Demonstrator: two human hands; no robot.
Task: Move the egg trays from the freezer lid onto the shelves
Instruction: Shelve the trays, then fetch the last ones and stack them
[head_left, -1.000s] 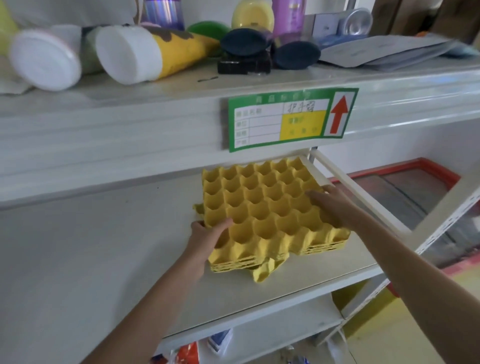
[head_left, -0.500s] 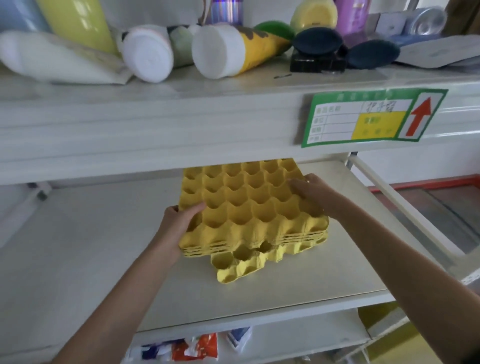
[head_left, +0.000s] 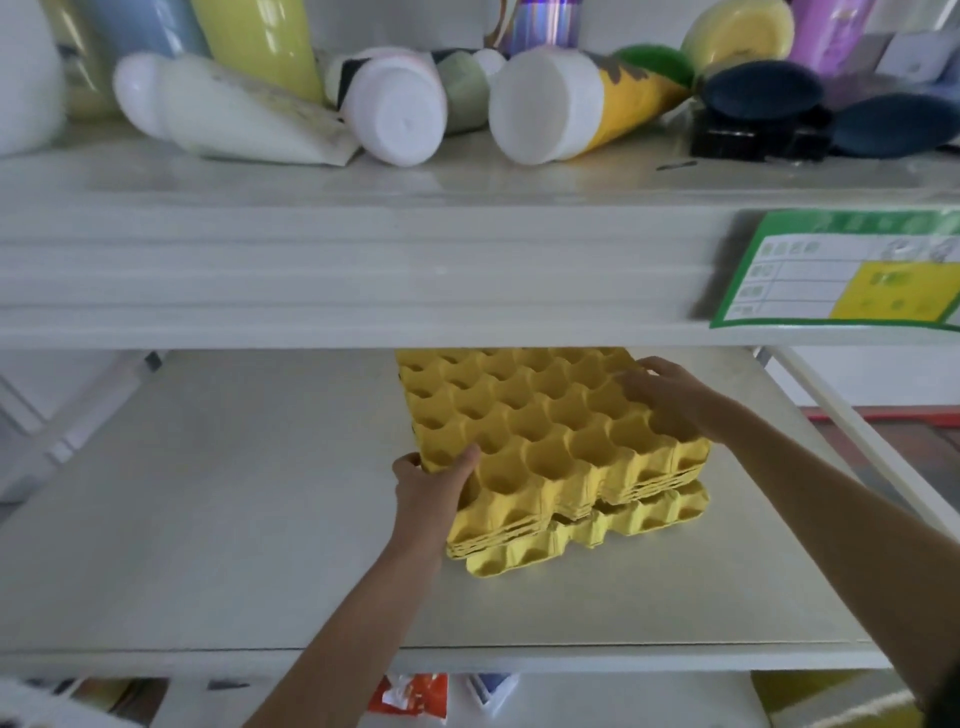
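CHANGE: yellow egg trays (head_left: 550, 441) are pushed deeper under the upper shelf (head_left: 363, 270) than half a second ago, one bottom tray skewed forward; placement judged nearly done | HANDS: left hand (head_left: 431, 483) grips stack's near-left corner, right hand (head_left: 670, 395) presses far-right edge | COUNT: one stack, layers uncountable; two hands; one label (head_left: 841, 275) right of stack.

Head view — down, close over shelf (head_left: 208, 519)
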